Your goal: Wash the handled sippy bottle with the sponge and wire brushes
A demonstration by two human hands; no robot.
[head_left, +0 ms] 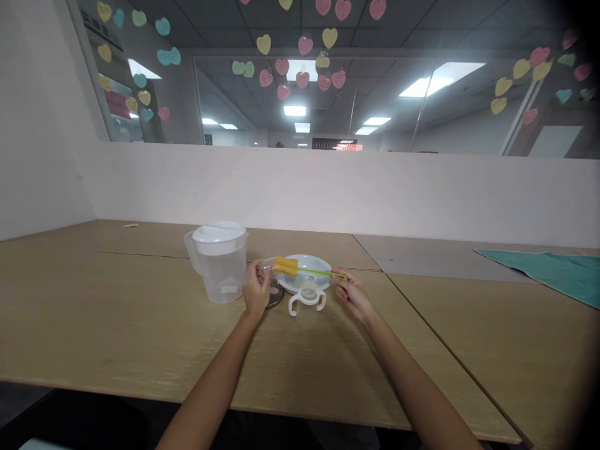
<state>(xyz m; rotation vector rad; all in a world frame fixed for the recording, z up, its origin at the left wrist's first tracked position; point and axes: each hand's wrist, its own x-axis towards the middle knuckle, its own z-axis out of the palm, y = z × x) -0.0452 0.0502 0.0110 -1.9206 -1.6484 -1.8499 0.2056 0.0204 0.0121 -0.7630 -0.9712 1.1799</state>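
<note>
My left hand is closed round a small clear bottle held on its side. My right hand pinches the green handle of a bottle brush; its yellow sponge head sits at the bottle's mouth. Both are held just above a pale blue plate on the wooden table. A clear two-handled cup top stands on the table between my hands. A round dark lid lies partly hidden behind my left hand.
A clear plastic pitcher with a white lid stands left of my left hand. A teal cloth lies at the far right. A low white partition wall runs behind the table, with glass and heart stickers above.
</note>
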